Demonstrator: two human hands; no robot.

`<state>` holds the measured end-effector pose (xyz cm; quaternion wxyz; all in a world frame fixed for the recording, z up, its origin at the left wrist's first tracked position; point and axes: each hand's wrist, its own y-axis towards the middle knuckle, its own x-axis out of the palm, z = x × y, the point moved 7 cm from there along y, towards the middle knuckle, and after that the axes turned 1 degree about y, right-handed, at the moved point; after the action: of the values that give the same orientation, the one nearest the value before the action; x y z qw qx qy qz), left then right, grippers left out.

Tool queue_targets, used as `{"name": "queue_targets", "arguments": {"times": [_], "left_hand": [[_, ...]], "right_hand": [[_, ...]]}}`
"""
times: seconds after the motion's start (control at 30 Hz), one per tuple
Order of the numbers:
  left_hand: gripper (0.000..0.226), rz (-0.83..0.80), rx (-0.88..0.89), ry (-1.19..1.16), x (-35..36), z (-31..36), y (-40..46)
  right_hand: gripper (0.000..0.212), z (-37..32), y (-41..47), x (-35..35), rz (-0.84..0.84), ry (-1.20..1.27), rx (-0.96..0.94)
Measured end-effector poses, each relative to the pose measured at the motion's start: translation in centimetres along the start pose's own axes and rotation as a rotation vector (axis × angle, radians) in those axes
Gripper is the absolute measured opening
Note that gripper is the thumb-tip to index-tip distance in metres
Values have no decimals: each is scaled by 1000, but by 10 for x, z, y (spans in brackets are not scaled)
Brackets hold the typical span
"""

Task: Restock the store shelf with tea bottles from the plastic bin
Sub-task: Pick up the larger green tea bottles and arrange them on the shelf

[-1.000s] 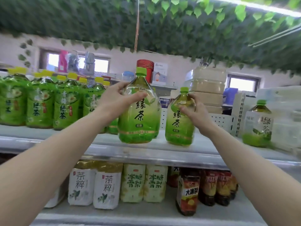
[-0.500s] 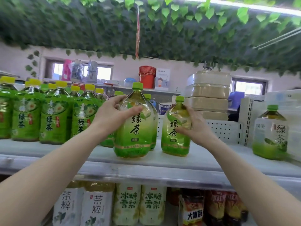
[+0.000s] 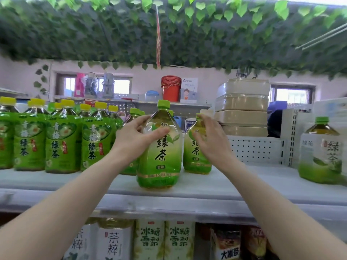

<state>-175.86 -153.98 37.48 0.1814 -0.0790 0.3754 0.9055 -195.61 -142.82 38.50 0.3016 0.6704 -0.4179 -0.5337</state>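
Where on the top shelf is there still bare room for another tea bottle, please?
Bare white shelf lies between the small green-capped tea bottle under the right hand and the lone green-labelled bottle far right. Left of the left hand, yellow-capped green bottles crowd tightly.

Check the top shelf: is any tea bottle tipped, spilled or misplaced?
Nothing spilled or tipped. One green tea bottle stands alone at the far right of the shelf, apart from the grouped bottles.
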Motion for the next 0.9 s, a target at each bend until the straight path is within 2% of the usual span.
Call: {"name": "queue_targets", "arguments": {"times": [0.03, 0.1, 0.17, 0.37, 0.43, 0.5, 0.57, 0.63, 0.7, 0.83, 0.9], "left_hand": [[103, -2, -4, 4, 3, 0, 0], [109, -23, -13, -31, 11, 4, 1], [110, -60, -19, -77, 23, 8, -1], [77, -213, 116, -32, 51, 37, -3], [60, -188, 188, 62, 49, 40, -3], [53, -110, 273, 278, 45, 34, 1], [56, -76, 327, 512, 47, 22, 3], [60, -91, 338, 642, 51, 9, 3], [66, -108, 341, 710, 54, 0, 0], [77, -100, 346, 775, 53, -4, -5], [82, -82, 360, 790, 52, -4, -5]], "right_hand": [[45, -11, -8, -3, -70, 227, 32], [50, -29, -28, 7, -389, 603, 168], [59, -35, -46, 9, -545, 745, 241], [65, -9, -54, -16, -388, 805, 281], [66, 3, -56, -26, -343, 795, 311], [70, 15, -58, -31, -316, 762, 355], [78, 26, -60, -33, -291, 695, 396], [88, 34, -61, -30, -268, 652, 432], [91, 36, -58, -24, -259, 605, 432], [85, 29, -50, -14, -288, 454, 386], [100, 19, -46, -20, -246, 240, 288]]}}
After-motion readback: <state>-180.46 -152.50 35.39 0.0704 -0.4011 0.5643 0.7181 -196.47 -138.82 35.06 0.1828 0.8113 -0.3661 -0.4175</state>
